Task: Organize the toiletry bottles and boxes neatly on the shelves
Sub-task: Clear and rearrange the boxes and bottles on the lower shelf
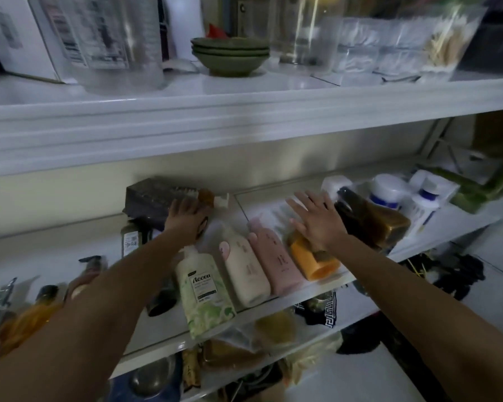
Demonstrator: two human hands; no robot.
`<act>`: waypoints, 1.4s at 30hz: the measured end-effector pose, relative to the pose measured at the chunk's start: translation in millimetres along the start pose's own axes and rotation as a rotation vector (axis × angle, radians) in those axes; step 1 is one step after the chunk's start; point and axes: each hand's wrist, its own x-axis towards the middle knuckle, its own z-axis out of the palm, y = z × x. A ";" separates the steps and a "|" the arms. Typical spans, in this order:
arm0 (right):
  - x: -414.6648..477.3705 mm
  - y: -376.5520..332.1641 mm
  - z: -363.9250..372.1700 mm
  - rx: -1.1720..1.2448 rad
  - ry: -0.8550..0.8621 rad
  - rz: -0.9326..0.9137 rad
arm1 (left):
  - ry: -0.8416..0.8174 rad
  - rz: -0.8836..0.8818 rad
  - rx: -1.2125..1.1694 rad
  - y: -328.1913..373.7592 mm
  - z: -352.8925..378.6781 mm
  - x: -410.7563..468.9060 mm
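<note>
The middle shelf (273, 204) holds most of the toiletries, lying flat rather than standing. Take the green-and-white Accen bottle (204, 297) as the marker. Just right of it lie a cream bottle (246, 271), a pink bottle (275, 259) and an orange bottle (314, 264), side by side and touching.

The right hand (314, 224) rests on the orange bottle, fingers (299, 204) straight and spread apart. The left hand (186, 217), behind the Accen bottle, has its fingers curled over a brown-necked bottle (206, 195) beside a dark box (151, 195), though blur hides the exact grip.

The step looks like standing bottles upright. Each is best gripped round the body, set on its base towards the back, and the slippery row kept from rolling off the front edge.

The opaque bottles hide their fill. Far right of the Accen bottle, an amber bottle (372, 219) looks filled with dark liquid.
</note>
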 end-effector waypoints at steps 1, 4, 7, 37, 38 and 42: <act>7.8 -3.2 0.4 0.014 0.007 -0.014 | -0.003 0.029 0.023 -0.5 -1.8 4.8; 24.8 -16.6 1.2 0.040 0.013 -0.100 | -0.035 0.083 0.140 6.6 -12.4 13.1; 38.9 -27.2 3.6 0.063 -0.003 -0.155 | 0.007 0.121 0.241 9.7 -21.6 12.7; 163.4 -49.9 27.2 -0.042 -0.023 -0.333 | 0.186 -0.429 0.045 -57.1 -30.6 -4.1; 161.2 -44.3 27.5 -0.034 -0.020 -0.305 | 0.184 -0.451 0.013 -49.1 -29.8 5.4; 149.6 -22.2 25.7 -0.043 -0.054 -0.210 | 0.122 -0.388 -0.068 -14.9 -23.6 34.7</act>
